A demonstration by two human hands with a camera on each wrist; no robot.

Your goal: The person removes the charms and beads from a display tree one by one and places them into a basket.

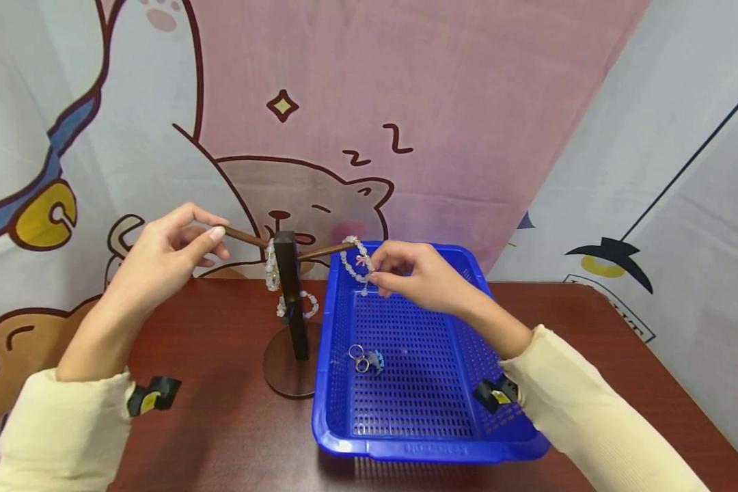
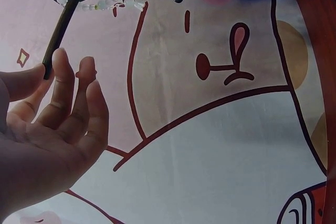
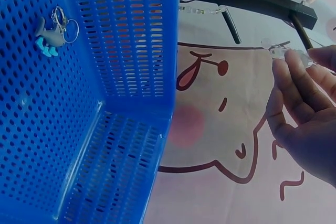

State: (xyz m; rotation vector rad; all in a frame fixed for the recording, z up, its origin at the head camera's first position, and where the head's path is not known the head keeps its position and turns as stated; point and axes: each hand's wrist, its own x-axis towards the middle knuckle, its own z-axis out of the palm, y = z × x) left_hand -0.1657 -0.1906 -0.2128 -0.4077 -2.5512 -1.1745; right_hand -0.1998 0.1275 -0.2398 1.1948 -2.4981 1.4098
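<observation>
My left hand (image 1: 169,253) pinches the end of the left wooden peg (image 1: 242,236) of a dark display stand (image 1: 290,294) between thumb and forefinger. A clear-and-white beaded bracelet (image 1: 272,266) hangs on that peg near the post. My right hand (image 1: 421,277) pinches the side of another pale beaded bracelet (image 3: 289,53), which has a small pink bow. In the head view, the tip of the stand's right peg (image 1: 322,252) overlaps the top of this bracelet's loop. Lower on the post hangs a third beaded bracelet (image 1: 310,304).
A blue perforated basket (image 1: 430,447) stands right of the stand, under my right hand. Inside it lies a keychain (image 1: 375,361) with metal rings and a grey-and-blue figure. The stand's round base (image 1: 283,369) rests on a reddish-brown table (image 1: 221,424). Behind hangs a cartoon-printed cloth (image 1: 467,123).
</observation>
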